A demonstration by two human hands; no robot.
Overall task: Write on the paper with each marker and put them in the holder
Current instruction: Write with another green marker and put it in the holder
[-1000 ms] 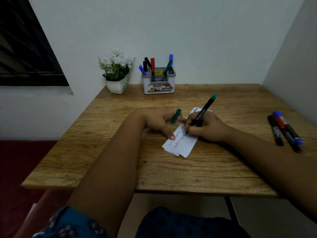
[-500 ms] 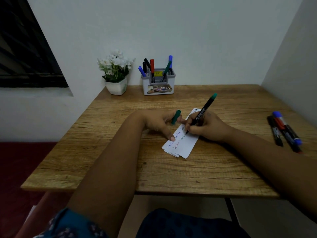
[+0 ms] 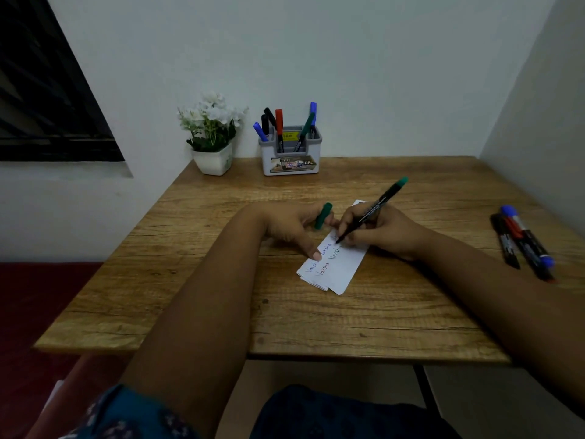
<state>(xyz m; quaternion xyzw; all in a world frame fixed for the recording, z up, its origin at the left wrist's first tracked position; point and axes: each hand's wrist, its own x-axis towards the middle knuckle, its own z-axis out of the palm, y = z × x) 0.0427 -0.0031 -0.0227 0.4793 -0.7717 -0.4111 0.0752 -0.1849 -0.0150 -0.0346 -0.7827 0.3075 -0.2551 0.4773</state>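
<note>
Gripping the green marker [image 3: 372,210] in writing pose, my right hand [image 3: 376,231] has its fingers curled round the barrel, tip touching the paper [image 3: 343,267] at bench [image 3: 196,280] centre. My left hand [image 3: 292,224] pinches the green cap [image 3: 323,216] while one straight finger presses the paper's left edge. At twelve o'clock by the wall stands the holder [image 3: 289,158] with several markers upright inside; a flower pot [image 3: 212,160] sits just beside it at eleven. At three o'clock, well apart, lie the loose markers [image 3: 522,240].
</note>
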